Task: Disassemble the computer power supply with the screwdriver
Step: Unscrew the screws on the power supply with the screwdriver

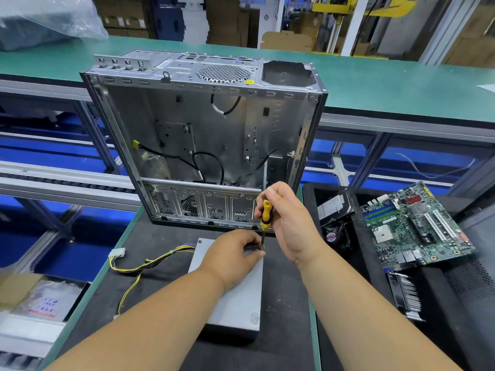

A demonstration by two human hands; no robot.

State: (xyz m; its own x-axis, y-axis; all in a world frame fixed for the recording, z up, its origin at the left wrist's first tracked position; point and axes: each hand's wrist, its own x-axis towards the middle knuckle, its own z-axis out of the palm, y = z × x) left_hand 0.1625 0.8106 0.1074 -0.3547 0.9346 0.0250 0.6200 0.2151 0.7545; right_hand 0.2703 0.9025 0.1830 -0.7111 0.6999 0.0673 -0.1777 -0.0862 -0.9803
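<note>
At the middle of the dark-matted table [150, 253] we see a flat grey metal power supply box [241, 298] lying with its long side running toward the near edge. Our left hand [233, 255] rests on the box's far end, its fingers curled down at the far right corner, where they meet the tip of a yellow-and-black-handled screwdriver [265, 218]. Our right hand [286, 218] grips that handle, the shaft standing almost upright over the same corner. The left fingers hide the exact spot where the tip lands.

A bundle of yellow, black and purple wires [150, 261] trails from the box's far left side toward the left edge of the table, ending in a white plastic connector [117, 253].

Just behind the hands, at the far edge, an emptied silver steel computer case [203, 135] stands open toward us, loose black cables hanging inside.

To the right, in a black foam tray [375, 285], we see a green motherboard [417, 226], a small black fan [334, 234], a labelled hard drive [333, 207] and a finned aluminium heatsink [407, 293]. A green-topped bench [401, 84] crosses behind the case.
</note>
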